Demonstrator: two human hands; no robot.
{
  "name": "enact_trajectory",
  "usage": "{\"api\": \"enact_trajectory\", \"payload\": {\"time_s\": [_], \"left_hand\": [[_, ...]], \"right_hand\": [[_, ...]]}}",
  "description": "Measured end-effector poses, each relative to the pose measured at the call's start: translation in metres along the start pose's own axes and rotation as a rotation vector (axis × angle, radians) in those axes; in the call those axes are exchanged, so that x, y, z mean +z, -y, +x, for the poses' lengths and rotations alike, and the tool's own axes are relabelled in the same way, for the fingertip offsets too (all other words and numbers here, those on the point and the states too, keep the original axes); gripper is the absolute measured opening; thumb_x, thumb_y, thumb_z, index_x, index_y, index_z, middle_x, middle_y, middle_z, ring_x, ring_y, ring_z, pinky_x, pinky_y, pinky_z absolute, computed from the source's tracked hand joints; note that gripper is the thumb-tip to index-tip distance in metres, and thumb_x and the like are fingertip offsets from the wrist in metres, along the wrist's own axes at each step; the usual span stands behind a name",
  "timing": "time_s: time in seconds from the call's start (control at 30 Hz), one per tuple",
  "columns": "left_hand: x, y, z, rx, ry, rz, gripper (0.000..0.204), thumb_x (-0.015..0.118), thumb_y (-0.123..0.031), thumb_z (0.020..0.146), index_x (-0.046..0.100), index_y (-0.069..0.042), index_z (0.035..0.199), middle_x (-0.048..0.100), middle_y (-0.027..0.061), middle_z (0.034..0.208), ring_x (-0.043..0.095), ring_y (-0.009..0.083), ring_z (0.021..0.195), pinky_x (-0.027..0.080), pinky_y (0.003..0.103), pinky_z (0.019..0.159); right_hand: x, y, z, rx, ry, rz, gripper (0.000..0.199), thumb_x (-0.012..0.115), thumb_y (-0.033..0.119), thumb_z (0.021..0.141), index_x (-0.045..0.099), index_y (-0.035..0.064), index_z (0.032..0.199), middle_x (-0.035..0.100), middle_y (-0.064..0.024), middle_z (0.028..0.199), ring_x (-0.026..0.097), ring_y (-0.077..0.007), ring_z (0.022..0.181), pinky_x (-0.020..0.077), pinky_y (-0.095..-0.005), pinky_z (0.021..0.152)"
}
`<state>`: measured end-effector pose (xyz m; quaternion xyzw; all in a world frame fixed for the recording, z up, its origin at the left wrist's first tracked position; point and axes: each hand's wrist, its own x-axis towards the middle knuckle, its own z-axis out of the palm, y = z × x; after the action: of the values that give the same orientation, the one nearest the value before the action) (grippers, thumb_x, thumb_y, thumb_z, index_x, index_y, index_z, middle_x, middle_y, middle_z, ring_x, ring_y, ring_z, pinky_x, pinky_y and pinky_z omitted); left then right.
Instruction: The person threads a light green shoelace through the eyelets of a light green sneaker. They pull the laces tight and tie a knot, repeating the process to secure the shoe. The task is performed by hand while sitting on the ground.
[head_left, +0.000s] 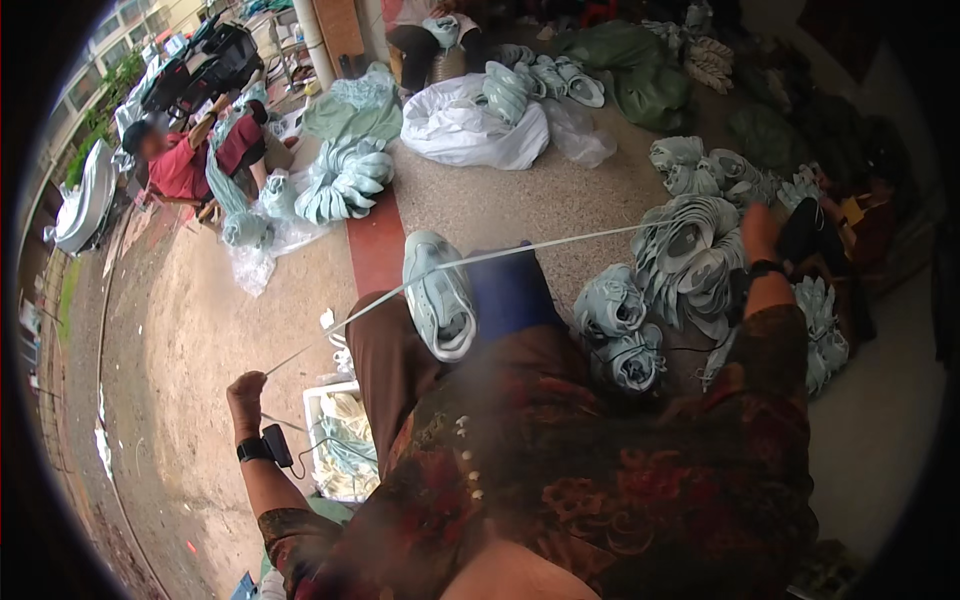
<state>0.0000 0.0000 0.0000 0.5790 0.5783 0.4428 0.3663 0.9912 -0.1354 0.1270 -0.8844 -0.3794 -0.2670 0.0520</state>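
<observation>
A pale grey-green shoe upper (437, 330) rests by my knees, its opening toward me. Through it runs a light flat shoelace (545, 243), stretched taut out to both sides. My left hand (247, 400), far out on the left, is closed on one end of the lace. Out to the right, my right hand (760, 235) is closed and slightly blurred, with the other end of the lace leading to it. Behind that stretch of lace lies a fanned bundle of shoe uppers (695, 250), close to my right hand. A dark blue cloth (510, 290) covers my right knee.
A white crate (318, 430) with laces stands beside my left leg. Rolled uppers (612, 300) lie to the right. Ahead are a large white sack (470, 125) and more stacked uppers (345, 180). A person in red (185, 160) sits at the far left; another sits ahead.
</observation>
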Motion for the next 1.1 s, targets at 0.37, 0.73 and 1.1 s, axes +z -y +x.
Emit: {"api": "enact_trajectory", "payload": {"time_s": [0.37,0.73,1.1], "left_hand": [[-0.107,0.020,-0.100,-0.269,-0.257,0.247,0.005,0.067,-0.004,0.077,0.066,-0.001,0.081,0.059,-0.0018,0.066,0.048,0.0059,0.057,0.037,0.020,0.053],[-0.034,0.064,-0.142,-0.469,-0.099,0.867,0.035,0.067,-0.035,0.069,0.068,-0.001,0.068,0.061,0.0181,0.060,0.059,0.0280,0.054,0.044,0.038,0.054],[0.205,-0.072,-0.011,-0.349,0.567,-0.368,0.015,0.061,-0.018,0.085,0.060,-0.004,0.080,0.060,0.0023,0.071,0.057,0.0100,0.063,0.046,0.021,0.059]], "right_hand": [[0.000,-0.069,-0.051,0.057,0.162,-0.102,0.017,0.053,0.016,0.082,0.061,0.0025,0.088,0.061,-0.0221,0.091,0.057,-0.0418,0.085,0.0464,-0.0501,0.071],[0.031,0.264,-0.118,-0.187,1.374,1.173,0.020,0.048,0.016,0.083,0.054,0.0070,0.065,0.058,-0.0065,0.061,0.054,-0.0165,0.051,0.0423,-0.0308,0.046],[-0.015,0.431,-0.166,-1.187,0.490,0.755,0.010,0.062,0.007,0.066,0.056,-0.0003,0.061,0.055,-0.0129,0.067,0.054,-0.0260,0.064,0.0443,-0.0336,0.063]]}}
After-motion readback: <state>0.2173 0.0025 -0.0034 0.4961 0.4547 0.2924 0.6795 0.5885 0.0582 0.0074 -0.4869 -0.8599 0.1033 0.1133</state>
